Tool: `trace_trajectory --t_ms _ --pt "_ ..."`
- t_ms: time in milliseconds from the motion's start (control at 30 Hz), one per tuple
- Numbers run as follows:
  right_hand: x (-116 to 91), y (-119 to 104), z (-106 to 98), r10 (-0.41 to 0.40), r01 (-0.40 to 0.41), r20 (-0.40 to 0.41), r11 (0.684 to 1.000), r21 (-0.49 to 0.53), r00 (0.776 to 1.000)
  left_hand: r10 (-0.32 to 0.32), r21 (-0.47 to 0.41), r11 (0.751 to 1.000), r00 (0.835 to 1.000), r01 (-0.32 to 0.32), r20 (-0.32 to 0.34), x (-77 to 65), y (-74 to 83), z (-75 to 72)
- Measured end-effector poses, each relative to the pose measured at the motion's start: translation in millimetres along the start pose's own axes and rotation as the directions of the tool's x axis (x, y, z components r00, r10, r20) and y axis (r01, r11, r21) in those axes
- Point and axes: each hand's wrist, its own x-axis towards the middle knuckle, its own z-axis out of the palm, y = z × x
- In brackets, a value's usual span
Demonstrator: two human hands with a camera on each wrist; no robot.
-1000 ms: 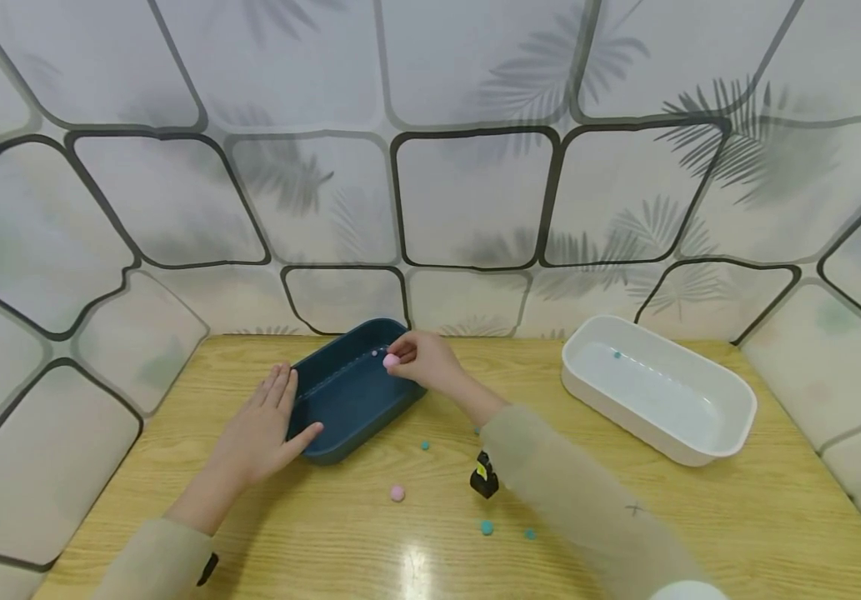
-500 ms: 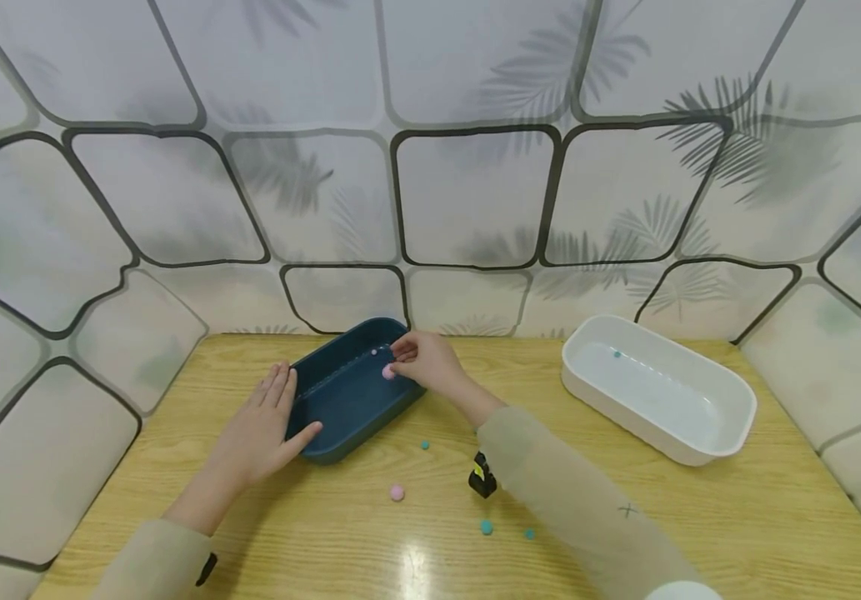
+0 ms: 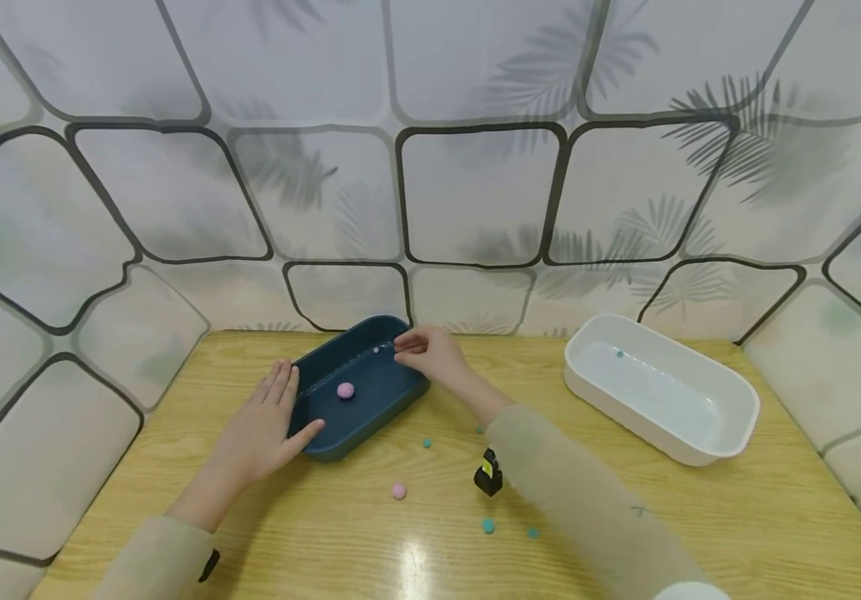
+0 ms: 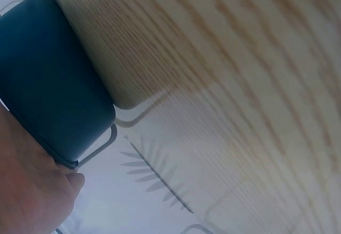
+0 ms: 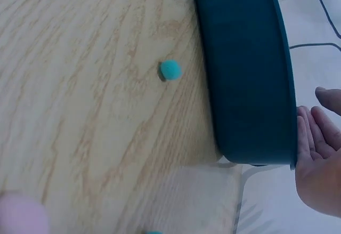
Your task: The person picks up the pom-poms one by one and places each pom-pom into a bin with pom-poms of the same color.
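A deep navy-blue tray point(image 3: 381, 417) stands at an angle on the wooden table. My left hand point(image 3: 252, 437) rests along its left end, fingers straight and thumb over the near rim. In the left wrist view, that hand point(image 4: 32, 183) lies against the tray's rim. My right hand point(image 3: 438, 362) is over the tray's right end with nothing in its fingers; the right wrist view shows its thumb point(image 5: 327, 98) apart from the fingers. Inside the tray lie a larger pink ball point(image 3: 345, 391) and a tiny pink ball point(image 3: 376, 350).
On the table in front lie another pink ball point(image 3: 398, 491) and several small teal balls, one point(image 3: 488, 526) near the front. A white tray point(image 3: 745, 417) with one teal ball point(image 3: 620, 354) stands at the right. A patterned cloth wall point(image 3: 475, 196) closes off the back.
My right hand has let go of the pink ball, which has dropped into the navy tray and now lies left of the fingers. The left hand stays at the rim.
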Motion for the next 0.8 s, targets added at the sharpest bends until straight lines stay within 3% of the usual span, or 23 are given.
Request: trace_trajectory --t_ms 333,800 --pt "-9 8 -34 -0.042 0.042 0.001 0.997 0.064 0.999 0.002 -0.007 1.000 1.000 -0.002 -0.002 -0.2 -0.7 0.7" --pt "-62 26 -88 0.028 -0.028 0.014 1.000 -0.011 1.000 0.007 0.000 1.000 1.000 -0.007 -0.010 -1.3 -1.4 3.0"
